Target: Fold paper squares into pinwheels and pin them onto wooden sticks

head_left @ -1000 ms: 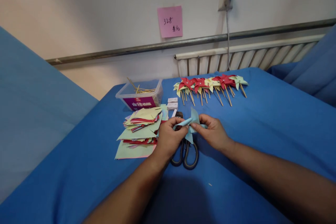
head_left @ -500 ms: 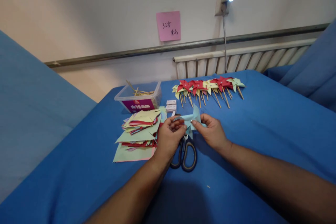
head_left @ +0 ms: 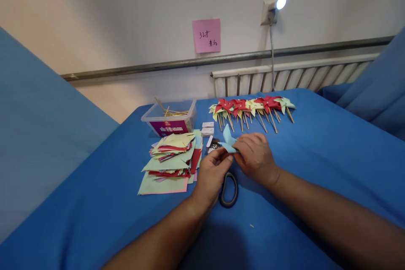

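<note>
A light blue paper pinwheel (head_left: 228,140) is held between my two hands, above the middle of the table. My left hand (head_left: 212,172) pinches its lower left edge between thumb and fingers. My right hand (head_left: 257,158) is closed over its right side, and the fingers hide much of the paper. Below the hands lie scissors (head_left: 234,190); one dark handle loop shows and the rest is covered by my left hand. Just left of the pinwheel sits a small open box (head_left: 214,144) with shiny metal bits inside.
Stacked coloured paper (head_left: 172,162) lies at left. Behind it stands a clear plastic tub (head_left: 190,114) with wooden sticks. Two small white boxes (head_left: 207,129) are beside the tub. Several finished pinwheels (head_left: 268,103) lie in a row at the back, before a radiator (head_left: 297,74).
My right hand has turned over and closed around the pinwheel's right side. The pinwheel has tilted, and my left hand has shifted slightly right and down. The small open box is now uncovered.
</note>
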`<state>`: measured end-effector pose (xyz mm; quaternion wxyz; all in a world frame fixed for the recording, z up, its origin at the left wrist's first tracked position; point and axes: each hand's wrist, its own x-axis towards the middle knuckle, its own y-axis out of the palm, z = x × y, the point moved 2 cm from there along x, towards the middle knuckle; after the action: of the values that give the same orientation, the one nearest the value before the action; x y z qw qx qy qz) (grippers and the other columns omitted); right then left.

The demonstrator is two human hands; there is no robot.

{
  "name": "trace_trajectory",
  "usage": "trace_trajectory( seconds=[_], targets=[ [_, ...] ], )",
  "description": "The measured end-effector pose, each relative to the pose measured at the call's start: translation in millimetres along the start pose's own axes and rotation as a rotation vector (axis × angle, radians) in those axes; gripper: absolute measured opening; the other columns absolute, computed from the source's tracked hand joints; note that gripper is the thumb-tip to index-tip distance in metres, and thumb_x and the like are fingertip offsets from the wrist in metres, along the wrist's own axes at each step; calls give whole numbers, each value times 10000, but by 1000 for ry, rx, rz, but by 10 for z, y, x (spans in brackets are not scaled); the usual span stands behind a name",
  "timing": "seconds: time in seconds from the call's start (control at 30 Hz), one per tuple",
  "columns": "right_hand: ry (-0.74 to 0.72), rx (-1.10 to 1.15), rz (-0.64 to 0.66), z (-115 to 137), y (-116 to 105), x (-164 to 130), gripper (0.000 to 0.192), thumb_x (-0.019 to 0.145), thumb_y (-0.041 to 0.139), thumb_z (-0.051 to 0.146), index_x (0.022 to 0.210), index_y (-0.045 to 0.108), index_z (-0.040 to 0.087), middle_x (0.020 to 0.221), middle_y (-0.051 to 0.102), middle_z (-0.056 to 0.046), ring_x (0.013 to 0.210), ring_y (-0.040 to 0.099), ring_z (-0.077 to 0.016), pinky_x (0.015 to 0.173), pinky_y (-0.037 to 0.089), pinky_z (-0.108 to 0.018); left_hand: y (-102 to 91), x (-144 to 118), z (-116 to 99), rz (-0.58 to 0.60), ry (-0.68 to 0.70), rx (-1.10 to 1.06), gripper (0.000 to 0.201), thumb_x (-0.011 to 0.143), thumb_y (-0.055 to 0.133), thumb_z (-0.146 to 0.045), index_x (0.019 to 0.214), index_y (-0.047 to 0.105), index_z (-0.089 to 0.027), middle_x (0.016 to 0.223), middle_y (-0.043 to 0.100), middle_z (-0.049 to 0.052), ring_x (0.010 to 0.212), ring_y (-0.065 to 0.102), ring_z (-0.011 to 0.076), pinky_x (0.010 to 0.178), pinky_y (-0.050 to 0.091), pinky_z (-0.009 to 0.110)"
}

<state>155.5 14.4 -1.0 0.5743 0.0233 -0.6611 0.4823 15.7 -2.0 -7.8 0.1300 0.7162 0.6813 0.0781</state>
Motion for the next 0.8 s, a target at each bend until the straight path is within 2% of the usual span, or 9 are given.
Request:
trace_trajectory(
  seconds=[0.13, 0.3, 0.4, 0.53, 0.63, 0.7, 0.8],
  targets=[
    [-28, 17, 38, 73, -35, 0, 166, 880, 563, 210, 1028, 624, 166, 989, 699, -87, 1049, 580, -254, 924, 365, -432, -16, 13, -46, 24, 21, -93, 337, 676, 780, -212, 1001, 713, -153, 981, 727, 78, 940, 648, 204, 923, 448, 344],
    [-17, 98, 131, 179, -51, -37, 437, 847, 590, 290, 1252, 549, 133, 1138, 643, -139, 1155, 516, -313, 951, 371, -481, -62, 72, -88, -50, -17, -197, 256, 636, 806, -194, 866, 706, -140, 852, 723, 58, 827, 646, 166, 847, 470, 295],
    [-16, 131, 172, 215, -40, -56, 493, 845, 591, 331, 1291, 524, 133, 1177, 618, -148, 1179, 489, -333, 964, 370, -508, -87, 101, -106, -82, -34, -205, 232, 640, 807, -220, 825, 707, -123, 766, 708, 46, 728, 628, 142, 766, 479, 262],
    [-15, 178, 190, 230, -35, -68, 462, 860, 589, 344, 1279, 529, 160, 1171, 617, -132, 1171, 489, -327, 965, 379, -518, -116, 112, -127, -141, -65, -177, 198, 632, 811, -242, 726, 687, -119, 654, 672, 20, 600, 578, 111, 641, 464, 230],
    [22, 238, 162, 210, -29, -76, 346, 880, 576, 292, 1211, 565, 191, 1122, 625, -107, 1121, 523, -291, 949, 408, -489, -134, 119, -120, -147, -93, -160, 230, 620, 818, -258, 756, 697, -118, 655, 676, 22, 583, 572, 112, 623, 460, 235],
    [112, 288, 105, 171, -16, -81, 260, 892, 559, 253, 1145, 585, 204, 1096, 622, -97, 1087, 545, -265, 931, 430, -462, -143, 123, -101, -139, -107, -135, 271, 617, 818, -274, 802, 709, -109, 683, 688, 36, 609, 589, 125, 637, 464, 243],
    [334, 397, 0, 90, 32, -101, 207, 866, 595, 259, 1061, 584, 194, 1080, 620, -100, 1038, 576, -247, 888, 464, -423, -140, 109, -62, -125, -127, -77, 275, 629, 810, -287, 809, 715, -102, 689, 694, 47, 608, 593, 127, 630, 457, 240]
  ],
)
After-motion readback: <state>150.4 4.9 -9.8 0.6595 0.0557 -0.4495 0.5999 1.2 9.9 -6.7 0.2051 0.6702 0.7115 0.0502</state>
